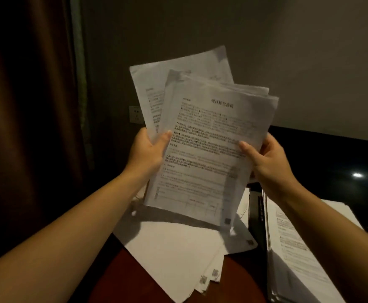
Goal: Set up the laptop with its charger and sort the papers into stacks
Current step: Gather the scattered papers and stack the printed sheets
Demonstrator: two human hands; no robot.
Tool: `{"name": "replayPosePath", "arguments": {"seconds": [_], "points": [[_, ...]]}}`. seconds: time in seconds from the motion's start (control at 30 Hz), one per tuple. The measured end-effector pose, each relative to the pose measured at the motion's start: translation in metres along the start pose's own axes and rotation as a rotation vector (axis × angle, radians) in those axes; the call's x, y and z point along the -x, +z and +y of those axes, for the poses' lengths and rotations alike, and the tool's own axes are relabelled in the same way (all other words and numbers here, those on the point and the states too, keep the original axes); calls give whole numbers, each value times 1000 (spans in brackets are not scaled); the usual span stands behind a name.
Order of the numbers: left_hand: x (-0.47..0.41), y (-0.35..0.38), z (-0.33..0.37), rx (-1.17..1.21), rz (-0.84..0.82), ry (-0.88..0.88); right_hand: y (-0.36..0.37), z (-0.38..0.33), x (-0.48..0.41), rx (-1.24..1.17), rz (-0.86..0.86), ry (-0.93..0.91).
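Both hands (148,149) (266,162) pinch fanned papers (209,149) (thumbs on top).

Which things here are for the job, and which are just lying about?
For the job: held fan of white printed sheets; loose white sheets underneath; tall white paper stack; white wall socket, maybe for charging.
Just lying about: brown fabric curtain; glossy black surface.

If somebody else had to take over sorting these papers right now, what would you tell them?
Hands: the left hand and the right hand each grip one side of the held papers, which are fanned and up in the air.
Things: loose sheets lie spread on the table; a tall stack stands on the right.
Done: one stack begun.
Left: sort the held and loose sheets. No laptop or charger is plainly visible; the wall socket is behind.
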State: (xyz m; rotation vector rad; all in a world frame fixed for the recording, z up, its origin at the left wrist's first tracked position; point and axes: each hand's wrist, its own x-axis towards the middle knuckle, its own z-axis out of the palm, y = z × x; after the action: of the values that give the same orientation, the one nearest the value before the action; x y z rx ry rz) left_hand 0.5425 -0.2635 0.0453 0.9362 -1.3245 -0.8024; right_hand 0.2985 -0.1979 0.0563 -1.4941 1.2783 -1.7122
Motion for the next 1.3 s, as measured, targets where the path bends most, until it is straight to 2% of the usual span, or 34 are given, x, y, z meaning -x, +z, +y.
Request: {"name": "replayPosePath", "arguments": {"seconds": [0.13,0.27,0.47,0.6,0.7,0.8,1.03,1.3], "points": [[15,0,-1,6,-98,-13,4,-3,2,7,-46,12],[43,-1,-37,-19,-153,-55,18,25,23,88,30,92],[53,2,-39,-39,-102,-30,23,19,22,29,64,20],[64,5,-49,-35,-134,-82,24,34,29,92,-36,164],[60,6,-50,-29,-141,-109,17,45,36,138,20,157],[60,16,-41,26,-170,-142,0,39,40,130,46,135],[80,77,-39,107,-196,-270,-63,20,54,102,-84,181],[113,155,-24,158,-510,-425,-157,19,86,181,102,295]]}}
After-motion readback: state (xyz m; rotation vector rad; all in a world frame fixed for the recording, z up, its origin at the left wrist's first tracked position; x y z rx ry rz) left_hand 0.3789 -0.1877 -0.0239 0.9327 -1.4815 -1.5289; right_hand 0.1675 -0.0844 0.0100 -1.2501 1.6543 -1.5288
